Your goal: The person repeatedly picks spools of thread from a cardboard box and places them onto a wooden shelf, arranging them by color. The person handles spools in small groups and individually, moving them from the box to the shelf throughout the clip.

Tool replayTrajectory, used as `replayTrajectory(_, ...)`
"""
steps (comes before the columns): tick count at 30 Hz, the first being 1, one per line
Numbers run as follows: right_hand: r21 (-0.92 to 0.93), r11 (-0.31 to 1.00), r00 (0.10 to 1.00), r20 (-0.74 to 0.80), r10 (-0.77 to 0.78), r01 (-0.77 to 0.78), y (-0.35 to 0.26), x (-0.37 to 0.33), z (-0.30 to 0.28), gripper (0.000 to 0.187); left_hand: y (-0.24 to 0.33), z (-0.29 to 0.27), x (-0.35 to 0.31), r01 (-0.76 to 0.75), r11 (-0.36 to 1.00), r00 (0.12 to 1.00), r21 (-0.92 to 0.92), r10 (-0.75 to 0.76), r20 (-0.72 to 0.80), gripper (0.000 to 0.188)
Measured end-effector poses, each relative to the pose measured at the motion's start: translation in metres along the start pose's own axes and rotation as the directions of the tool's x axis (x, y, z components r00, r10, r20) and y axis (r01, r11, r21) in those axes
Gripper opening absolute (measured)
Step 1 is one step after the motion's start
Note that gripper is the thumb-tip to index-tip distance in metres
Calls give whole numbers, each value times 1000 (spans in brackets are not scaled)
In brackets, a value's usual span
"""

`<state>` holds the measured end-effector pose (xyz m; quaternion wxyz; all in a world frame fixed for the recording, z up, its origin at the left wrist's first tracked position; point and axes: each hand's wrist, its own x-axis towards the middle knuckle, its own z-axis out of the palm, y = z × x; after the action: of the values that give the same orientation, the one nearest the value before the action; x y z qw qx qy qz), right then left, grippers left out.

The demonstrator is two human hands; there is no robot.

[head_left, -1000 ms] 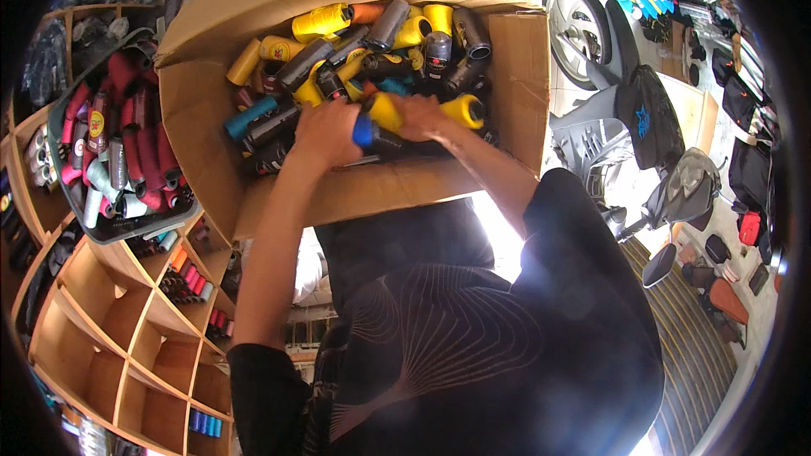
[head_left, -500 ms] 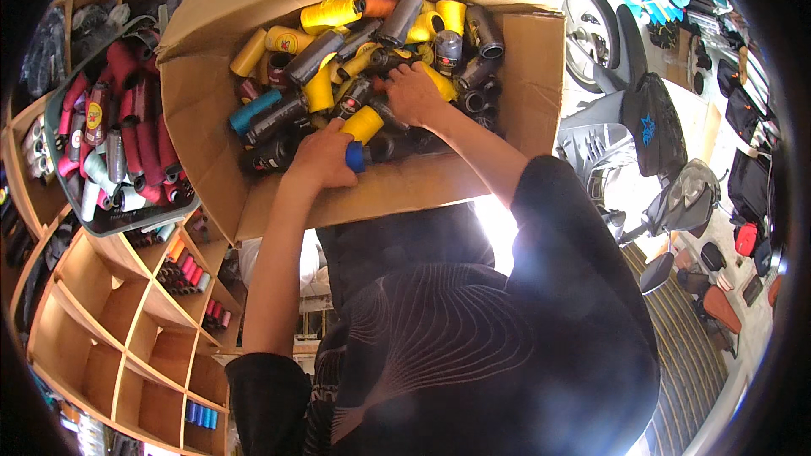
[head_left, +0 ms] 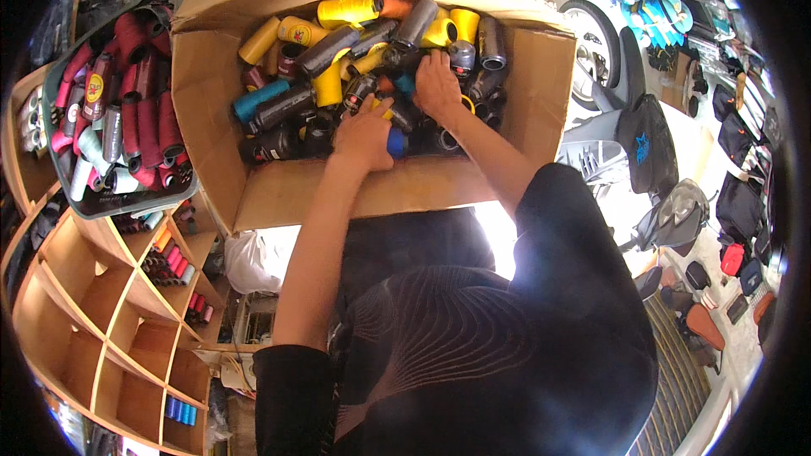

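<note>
A large cardboard box (head_left: pixel 338 194) holds a jumble of thread spools, mostly black and yellow. My left hand (head_left: pixel 361 139) rests on the pile near the box's front wall, its fingers stretched out and apart. Beside its palm lies a blue spool (head_left: pixel 397 143), partly covered. My right hand (head_left: pixel 438 89) reaches in farther back, among dark spools; its fingertips are partly hidden, so a grip cannot be made out. Between and beyond the hands lie a black spool with a label (head_left: pixel 359 91) and a yellow spool (head_left: pixel 327 87). A teal spool (head_left: pixel 260 100) lies at the left.
A dark tub (head_left: pixel 135 201) of maroon, pink and pale spools stands left of the box. Below it is a wooden cubby shelf (head_left: pixel 106 329) with some spools in it. A motorbike wheel (head_left: pixel 594 55) and a black seat (head_left: pixel 650 143) are at the right.
My left hand has shifted right and farther into the box, off the yellow and blue spools. My right hand has moved slightly right, and the spools under it have shifted.
</note>
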<state>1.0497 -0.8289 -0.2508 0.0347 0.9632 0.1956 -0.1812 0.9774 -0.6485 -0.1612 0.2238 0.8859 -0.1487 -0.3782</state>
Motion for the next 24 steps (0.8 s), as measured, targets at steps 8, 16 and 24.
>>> replayTrajectory(8,538,827,855,497,-151,-166,-9,8,1,93,31,-14,-13,233,912,954,336,-281,100,49)
replayTrajectory(16,435,901,678,663,-317,-4,-31,-36,19,119,29,-20,-40,189,944,982,270,-176,-74,51)
replayTrajectory(24,328,799,546,595,-590,505,-4,-9,-14,86,4,3,-11,-188,954,971,-232,145,-189,47)
